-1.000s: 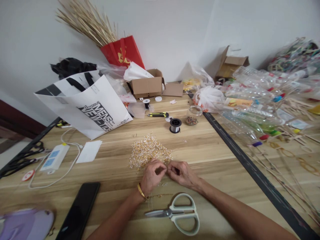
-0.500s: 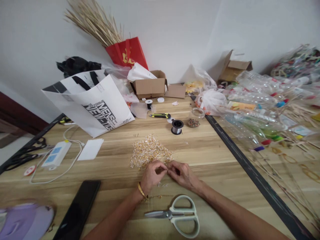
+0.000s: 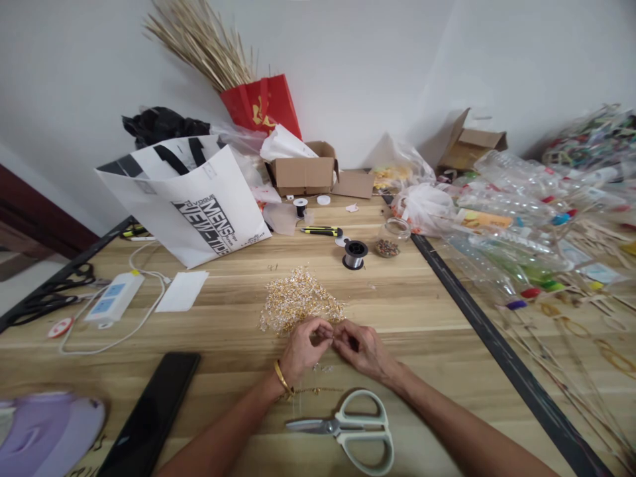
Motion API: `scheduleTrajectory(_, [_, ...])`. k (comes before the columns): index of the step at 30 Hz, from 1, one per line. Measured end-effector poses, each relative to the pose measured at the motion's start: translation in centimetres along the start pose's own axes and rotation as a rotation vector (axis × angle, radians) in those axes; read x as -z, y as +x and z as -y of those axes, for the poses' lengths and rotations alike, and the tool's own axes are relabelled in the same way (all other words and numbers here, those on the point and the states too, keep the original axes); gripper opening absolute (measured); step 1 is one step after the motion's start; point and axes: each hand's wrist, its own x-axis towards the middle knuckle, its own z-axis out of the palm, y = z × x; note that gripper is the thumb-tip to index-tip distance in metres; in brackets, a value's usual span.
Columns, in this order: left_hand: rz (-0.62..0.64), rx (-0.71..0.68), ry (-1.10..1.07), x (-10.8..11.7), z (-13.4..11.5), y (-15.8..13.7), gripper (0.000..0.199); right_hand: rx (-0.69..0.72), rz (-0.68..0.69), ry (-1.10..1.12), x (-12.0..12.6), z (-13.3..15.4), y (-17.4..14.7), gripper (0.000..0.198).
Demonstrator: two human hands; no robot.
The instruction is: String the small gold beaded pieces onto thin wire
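Observation:
My left hand point(image 3: 304, 346) and my right hand point(image 3: 362, 346) meet fingertip to fingertip over the wooden table, each closed in a pinch. Whatever lies between the fingers is too small to make out. Just beyond them spreads a pile of gold and clear beads point(image 3: 298, 298). A few clear beads point(image 3: 324, 368) lie below the hands. Closer to me is a thin gold chain point(image 3: 318, 390), partly by my left wrist, which wears a gold bangle. Scissors with pale handles point(image 3: 362, 430) rest between my forearms, blades pointing left.
Beyond the beads are a wire spool point(image 3: 354, 254), a jar of small beads point(image 3: 390, 242) and a yellow-black cutter point(image 3: 322, 231). To the left are a phone point(image 3: 152, 411), a power strip point(image 3: 113, 299) and a white bag point(image 3: 186, 199). Plastic bottles point(image 3: 501, 245) crowd the right.
The view has shifted slightly, so the background sits a little further right. Both hands stay pinched together in nearly the same place.

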Motion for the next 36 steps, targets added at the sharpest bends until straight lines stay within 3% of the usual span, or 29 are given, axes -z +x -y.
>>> scheduleTrajectory(17, [0.034,0.049,-0.067,-0.04,0.01,0.01,0.019,0.0,0.005,0.039,-0.01,0.02,-0.01,0.012])
scheduleTrajectory(36, [0.009,0.007,-0.086,-0.16,0.55,-0.03,0.015,0.038,0.017,0.032,0.06,0.12,-0.08,0.003])
